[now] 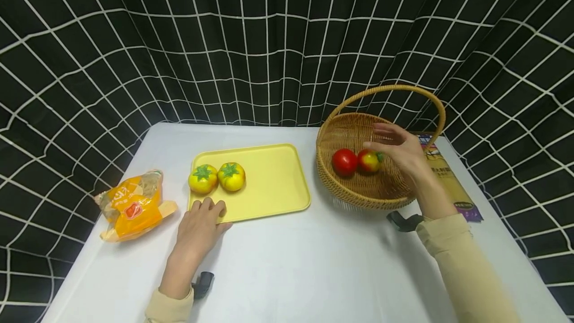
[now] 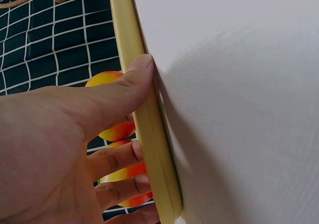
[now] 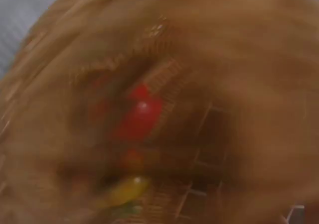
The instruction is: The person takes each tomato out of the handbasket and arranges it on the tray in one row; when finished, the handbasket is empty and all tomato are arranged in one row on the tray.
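Observation:
My left hand (image 1: 197,228) grips the front-left rim of a yellow tray (image 1: 269,183); in the left wrist view the thumb presses outside the rim, fingers inside. Two yellow-orange tomatoes (image 1: 232,177) with green tops sit side by side at the tray's left. Over a wicker basket (image 1: 334,186) hangs my right hand (image 1: 405,156), fingers spread and slightly bent, nothing held. Below its fingertips, a red-and-yellow tomato (image 1: 369,161) lies beside a red tomato (image 1: 344,162) in the basket. Motion blurs the right wrist view, where red and yellow tomatoes (image 3: 127,191) show against the wicker.
An orange plastic snack bag (image 1: 134,208) lies left of the tray. Behind the basket's right side is a purple-and-gold package (image 1: 453,183), partly covered by basket and arm. The basket's tall handle (image 1: 385,88) arches over its far side. Black grid cloth surrounds the white table (image 1: 296,263).

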`<state>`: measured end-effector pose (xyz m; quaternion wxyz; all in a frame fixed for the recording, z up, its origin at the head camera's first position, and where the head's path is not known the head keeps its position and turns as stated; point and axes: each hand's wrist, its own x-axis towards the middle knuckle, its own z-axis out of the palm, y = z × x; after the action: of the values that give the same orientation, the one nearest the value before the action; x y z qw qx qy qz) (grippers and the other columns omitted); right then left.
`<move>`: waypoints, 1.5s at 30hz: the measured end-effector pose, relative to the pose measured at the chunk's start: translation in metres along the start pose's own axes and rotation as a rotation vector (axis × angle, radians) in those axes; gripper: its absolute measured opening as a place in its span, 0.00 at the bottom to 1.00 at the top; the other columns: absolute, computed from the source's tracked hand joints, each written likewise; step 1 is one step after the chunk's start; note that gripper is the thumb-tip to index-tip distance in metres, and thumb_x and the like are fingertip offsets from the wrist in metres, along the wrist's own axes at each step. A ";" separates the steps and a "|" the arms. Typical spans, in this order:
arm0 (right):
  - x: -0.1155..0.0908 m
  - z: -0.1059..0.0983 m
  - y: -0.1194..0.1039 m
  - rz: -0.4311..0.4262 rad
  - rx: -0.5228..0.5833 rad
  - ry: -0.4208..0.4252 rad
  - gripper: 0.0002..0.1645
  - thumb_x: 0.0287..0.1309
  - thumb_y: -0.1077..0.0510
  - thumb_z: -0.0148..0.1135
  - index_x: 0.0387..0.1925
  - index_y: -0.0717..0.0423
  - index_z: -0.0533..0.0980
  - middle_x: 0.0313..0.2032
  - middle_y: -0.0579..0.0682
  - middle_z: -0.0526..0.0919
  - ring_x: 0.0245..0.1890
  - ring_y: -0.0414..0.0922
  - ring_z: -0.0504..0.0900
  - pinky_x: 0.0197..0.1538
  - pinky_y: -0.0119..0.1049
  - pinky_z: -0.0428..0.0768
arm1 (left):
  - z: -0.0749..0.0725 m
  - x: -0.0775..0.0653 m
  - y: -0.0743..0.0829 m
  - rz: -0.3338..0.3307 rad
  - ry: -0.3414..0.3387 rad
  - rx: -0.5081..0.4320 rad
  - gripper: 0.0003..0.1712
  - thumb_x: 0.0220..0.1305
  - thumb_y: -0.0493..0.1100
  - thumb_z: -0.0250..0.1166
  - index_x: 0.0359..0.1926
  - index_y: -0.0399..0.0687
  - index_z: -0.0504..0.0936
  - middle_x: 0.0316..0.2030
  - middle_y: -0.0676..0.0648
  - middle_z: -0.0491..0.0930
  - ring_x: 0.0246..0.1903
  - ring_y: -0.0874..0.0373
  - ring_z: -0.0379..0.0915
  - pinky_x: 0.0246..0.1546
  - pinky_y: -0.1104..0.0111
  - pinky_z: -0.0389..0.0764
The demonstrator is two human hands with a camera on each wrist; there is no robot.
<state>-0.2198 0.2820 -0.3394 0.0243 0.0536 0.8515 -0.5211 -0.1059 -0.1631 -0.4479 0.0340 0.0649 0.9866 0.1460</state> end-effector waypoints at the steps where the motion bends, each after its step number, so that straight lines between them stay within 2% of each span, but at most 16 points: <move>1: 0.005 -0.002 0.005 0.011 -0.023 -0.016 0.51 0.61 0.42 0.78 0.79 0.50 0.65 0.77 0.57 0.69 0.77 0.57 0.67 0.80 0.62 0.58 | 0.000 0.000 0.000 0.001 -0.002 0.000 0.19 0.66 0.48 0.76 0.50 0.47 0.81 0.45 0.43 0.74 0.47 0.42 0.68 0.46 0.53 0.72; 6: 0.026 -0.013 0.023 -0.003 -0.164 -0.104 0.51 0.65 0.46 0.74 0.80 0.58 0.60 0.78 0.66 0.65 0.78 0.65 0.64 0.78 0.66 0.61 | 0.001 0.001 0.000 0.002 -0.014 -0.005 0.19 0.66 0.48 0.76 0.51 0.47 0.80 0.46 0.44 0.74 0.48 0.42 0.68 0.47 0.52 0.73; 11: 0.032 -0.013 0.023 0.006 -0.257 -0.160 0.49 0.66 0.48 0.74 0.80 0.58 0.61 0.77 0.68 0.64 0.77 0.68 0.64 0.76 0.67 0.64 | 0.000 0.001 0.000 0.005 -0.005 -0.007 0.19 0.66 0.48 0.76 0.50 0.47 0.80 0.45 0.44 0.74 0.47 0.42 0.68 0.46 0.53 0.72; 17: 0.036 -0.005 0.031 0.055 -0.261 -0.157 0.47 0.65 0.53 0.74 0.79 0.60 0.63 0.76 0.70 0.66 0.76 0.68 0.65 0.76 0.66 0.63 | -0.001 0.000 0.000 0.007 0.002 -0.005 0.18 0.66 0.48 0.76 0.50 0.47 0.80 0.46 0.43 0.74 0.47 0.42 0.68 0.46 0.52 0.73; 24: 0.040 -0.002 0.038 0.054 -0.294 -0.167 0.46 0.62 0.60 0.75 0.77 0.64 0.64 0.76 0.73 0.63 0.77 0.70 0.62 0.76 0.66 0.63 | 0.000 0.000 -0.001 0.006 -0.007 -0.013 0.18 0.66 0.48 0.75 0.50 0.47 0.80 0.46 0.43 0.75 0.48 0.42 0.68 0.45 0.53 0.72; 31: 0.039 -0.007 0.044 0.053 -0.395 -0.204 0.49 0.62 0.57 0.75 0.78 0.66 0.61 0.75 0.77 0.61 0.76 0.73 0.60 0.76 0.68 0.60 | -0.002 -0.001 -0.001 0.009 0.005 -0.016 0.18 0.66 0.48 0.76 0.50 0.47 0.80 0.46 0.43 0.74 0.47 0.42 0.68 0.44 0.54 0.72; 41: 0.038 -0.008 0.055 0.052 -0.411 -0.187 0.53 0.59 0.58 0.78 0.77 0.71 0.59 0.69 0.80 0.68 0.70 0.73 0.69 0.75 0.66 0.64 | -0.001 0.000 -0.001 0.003 -0.002 -0.019 0.18 0.66 0.48 0.76 0.50 0.47 0.80 0.46 0.43 0.74 0.48 0.42 0.68 0.46 0.52 0.72; 45: 0.038 -0.007 0.059 0.067 -0.446 -0.179 0.55 0.59 0.55 0.78 0.77 0.71 0.57 0.68 0.80 0.68 0.69 0.72 0.69 0.74 0.66 0.65 | 0.000 0.000 -0.001 0.002 -0.008 -0.010 0.18 0.66 0.48 0.76 0.50 0.47 0.80 0.46 0.43 0.74 0.48 0.42 0.68 0.47 0.52 0.73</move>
<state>-0.2504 0.3171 -0.3916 0.1279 0.0287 0.9376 -0.3220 -0.1059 -0.1641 -0.4482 0.0379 0.0663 0.9856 0.1509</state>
